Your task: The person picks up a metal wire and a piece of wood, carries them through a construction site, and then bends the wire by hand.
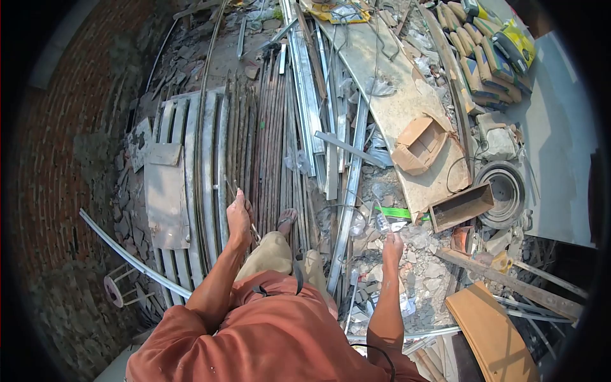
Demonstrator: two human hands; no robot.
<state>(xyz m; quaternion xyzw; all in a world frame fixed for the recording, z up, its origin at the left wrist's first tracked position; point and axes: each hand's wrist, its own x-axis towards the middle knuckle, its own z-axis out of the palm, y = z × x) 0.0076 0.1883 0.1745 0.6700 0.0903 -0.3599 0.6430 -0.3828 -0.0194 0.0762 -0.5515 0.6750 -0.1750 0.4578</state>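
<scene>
My left hand [238, 218] is closed around a thin rod-like piece [233, 186], which sticks out above and below the fist, over the long rusty pipes [270, 137]. My right hand [393, 243] reaches forward over rubble, its fingers drawn together. Just beyond its fingertips is a small whitish piece [398, 226], and whether the fingers grip it is hard to make out. Close to that hand lies a bright green strip of packaging [393, 212]. A sandalled foot [287, 221] stands on the pipes.
Shiny metal channels [307, 95] lie lengthwise ahead. A slatted metal panel [184, 267] is at left, near a brick wall [70, 172]. On the right are a board [375, 70], a cardboard box [420, 143], a metal trough [461, 207], round basins [499, 191] and stacked sacks [487, 63].
</scene>
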